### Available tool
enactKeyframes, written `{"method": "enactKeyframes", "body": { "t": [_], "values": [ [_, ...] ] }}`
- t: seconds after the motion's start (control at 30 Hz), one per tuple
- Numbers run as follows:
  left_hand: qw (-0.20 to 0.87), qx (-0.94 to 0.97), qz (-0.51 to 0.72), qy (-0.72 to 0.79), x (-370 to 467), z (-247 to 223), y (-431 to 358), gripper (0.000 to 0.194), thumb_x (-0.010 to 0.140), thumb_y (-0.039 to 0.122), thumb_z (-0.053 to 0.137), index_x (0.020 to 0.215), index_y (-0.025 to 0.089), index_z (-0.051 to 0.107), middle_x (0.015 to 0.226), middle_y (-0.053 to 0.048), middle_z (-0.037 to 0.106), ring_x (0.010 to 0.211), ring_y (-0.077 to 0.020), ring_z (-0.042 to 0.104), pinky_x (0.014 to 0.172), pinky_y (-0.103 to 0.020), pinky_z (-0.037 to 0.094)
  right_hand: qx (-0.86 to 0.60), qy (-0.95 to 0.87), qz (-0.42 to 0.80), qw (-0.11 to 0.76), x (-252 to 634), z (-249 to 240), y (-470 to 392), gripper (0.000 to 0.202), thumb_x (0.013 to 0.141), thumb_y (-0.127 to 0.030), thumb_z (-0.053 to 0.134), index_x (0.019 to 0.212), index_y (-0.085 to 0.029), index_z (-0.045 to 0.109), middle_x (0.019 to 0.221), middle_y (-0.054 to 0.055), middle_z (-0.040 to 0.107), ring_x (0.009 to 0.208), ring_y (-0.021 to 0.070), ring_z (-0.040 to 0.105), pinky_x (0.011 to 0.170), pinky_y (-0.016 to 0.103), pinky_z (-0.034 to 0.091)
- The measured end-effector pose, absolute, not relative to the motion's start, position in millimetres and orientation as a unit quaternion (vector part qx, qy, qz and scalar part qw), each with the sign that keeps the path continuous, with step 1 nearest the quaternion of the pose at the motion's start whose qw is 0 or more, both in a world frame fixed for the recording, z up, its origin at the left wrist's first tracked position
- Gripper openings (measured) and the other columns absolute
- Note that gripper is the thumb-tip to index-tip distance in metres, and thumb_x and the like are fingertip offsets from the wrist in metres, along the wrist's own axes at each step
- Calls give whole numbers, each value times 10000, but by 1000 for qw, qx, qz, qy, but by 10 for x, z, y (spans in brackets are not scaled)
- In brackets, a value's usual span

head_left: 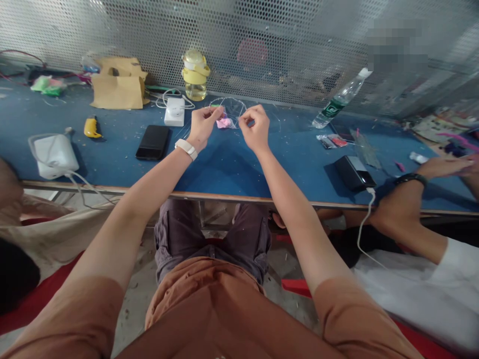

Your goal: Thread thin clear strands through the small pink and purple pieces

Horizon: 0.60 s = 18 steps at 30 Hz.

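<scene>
Above the blue table, my left hand (pixel 202 127), with a white band on its wrist, is closed in a pinch at the left end of a thin, pale wire hoop (pixel 229 98). Facing it, my right hand (pixel 256 127) pinches at the hoop's other side, thumb and forefinger pressed together. The hoop arches up between both hands, with fine strands inside it too thin to make out clearly. Just behind my left fingertips lies a small clear bag with pink pieces (pixel 225 122). Clear strands trail over the table near both hands.
On the blue table (pixel 224 169) stand a yellow-lidded bottle (pixel 195 77), a white charger (pixel 174 111), a black power bank (pixel 152 142) and a yellow cutter (pixel 92 128). To the right are a tilted water bottle (pixel 337 103), a dark box (pixel 354 173) and a co-worker's hand (pixel 445 166).
</scene>
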<state>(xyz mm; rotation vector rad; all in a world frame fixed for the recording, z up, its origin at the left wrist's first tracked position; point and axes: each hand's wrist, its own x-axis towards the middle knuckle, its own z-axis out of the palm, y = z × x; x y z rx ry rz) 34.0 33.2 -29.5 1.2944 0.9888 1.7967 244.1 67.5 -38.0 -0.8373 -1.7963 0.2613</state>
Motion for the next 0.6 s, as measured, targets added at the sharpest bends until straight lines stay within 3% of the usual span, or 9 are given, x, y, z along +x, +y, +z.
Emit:
{"method": "enactKeyframes", "body": {
  "t": [0.2, 0.33, 0.47, 0.6],
  "values": [
    [397, 483, 680, 382, 362, -212, 269, 211, 1022, 243, 983, 888, 175, 835, 881, -74, 817, 938, -208, 801, 932, -344, 633, -356, -751, 95, 548, 2435, -342, 647, 534, 1100, -739, 688, 881, -252, 711, 1198, 130, 737, 1047, 276, 750, 1014, 523, 719],
    [384, 484, 686, 384, 363, -203, 278, 220, 1025, 250, 985, 894, 166, 828, 856, -79, 808, 914, -205, 793, 934, -337, 634, -350, -760, 74, 543, 2423, -304, 597, 517, 1127, -714, 635, 934, -249, 749, 1193, 122, 730, 1033, 263, 736, 986, 502, 712],
    [365, 492, 688, 388, 349, -234, 327, 254, 1046, 380, 977, 961, 187, 835, 903, -81, 820, 963, -224, 816, 971, -371, 668, -355, -754, 101, 543, 2416, -298, 586, 492, 1100, -704, 668, 922, -256, 768, 1222, 120, 736, 1034, 262, 719, 1009, 514, 723],
    [349, 514, 685, 380, 318, -243, 341, 420, 1004, 594, 986, 956, 214, 813, 876, -70, 813, 960, -243, 820, 983, -421, 709, -356, -750, 106, 547, 2428, -327, 615, 463, 1078, -674, 713, 873, -259, 742, 1300, 127, 742, 1085, 277, 723, 1007, 525, 730]
  ]
}}
